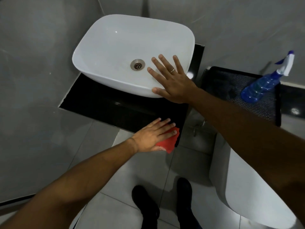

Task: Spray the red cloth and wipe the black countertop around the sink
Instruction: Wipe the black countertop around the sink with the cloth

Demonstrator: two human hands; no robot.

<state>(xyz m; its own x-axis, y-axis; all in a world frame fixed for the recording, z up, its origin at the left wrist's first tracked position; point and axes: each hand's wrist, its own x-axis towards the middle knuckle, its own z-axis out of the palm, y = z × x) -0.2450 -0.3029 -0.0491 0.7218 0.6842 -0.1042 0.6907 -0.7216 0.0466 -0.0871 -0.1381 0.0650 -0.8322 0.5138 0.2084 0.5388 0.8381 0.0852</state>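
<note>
A white basin sink (115, 47) stands on the black countertop (105, 106). My left hand (153, 134) lies flat, fingers together, pressing the red cloth (170, 142) onto the counter's front right corner; part of the cloth hangs over the edge. My right hand (171, 80) rests with spread fingers on the sink's front right rim and holds nothing. The blue spray bottle (262, 86) with a white and blue trigger head stands apart, to the right, on a black tray (257, 111).
Grey tiled walls enclose the sink on the left and behind. A white toilet tank (244, 179) sits under the tray at the right. A metal pipe fitting (198, 126) shows beside the counter. My black shoes (145, 204) stand on the light floor tiles below.
</note>
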